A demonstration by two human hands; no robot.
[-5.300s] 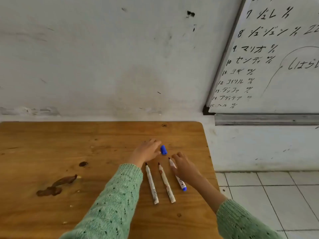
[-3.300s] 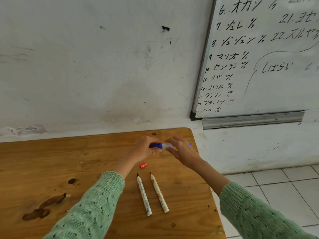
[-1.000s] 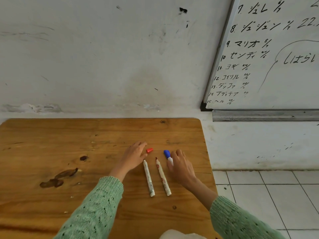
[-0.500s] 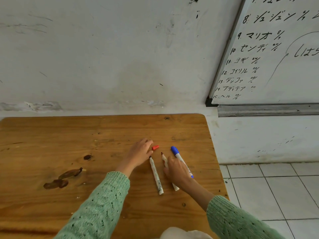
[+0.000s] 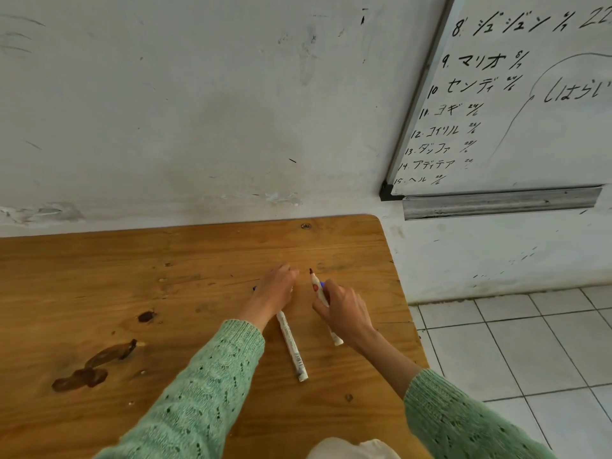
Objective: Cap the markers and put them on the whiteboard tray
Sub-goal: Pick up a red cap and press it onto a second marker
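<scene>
Nearest the camera, two knitted pale-green sleeves (image 5: 212, 385) reached forward over the worn wooden table (image 5: 99, 293), which bore dark stains at its left. An uncapped white marker with a printed barrel (image 5: 291, 347) lay on the tabletop between the forearms, its far end hidden under the left hand (image 5: 273, 293). That hand rested palm down on the wood with fingers curled together; whether it pinched anything underneath could not be told. Just beside it, the right hand (image 5: 344, 313) closed thumb and fingers around a white marker with a bare red tip (image 5: 316, 286), tip pointing away, tail end (image 5: 337, 339) sticking out below the wrist. A sliver of blue (image 5: 322, 284) showed just behind that marker at the fingertips. Beyond the table's far edge rose a scuffed white wall (image 5: 198, 111). To the right hung a whiteboard with black handwritten lists (image 5: 530, 111), and beneath it the grey metal whiteboard tray (image 5: 496, 203), well apart from the markers.
</scene>
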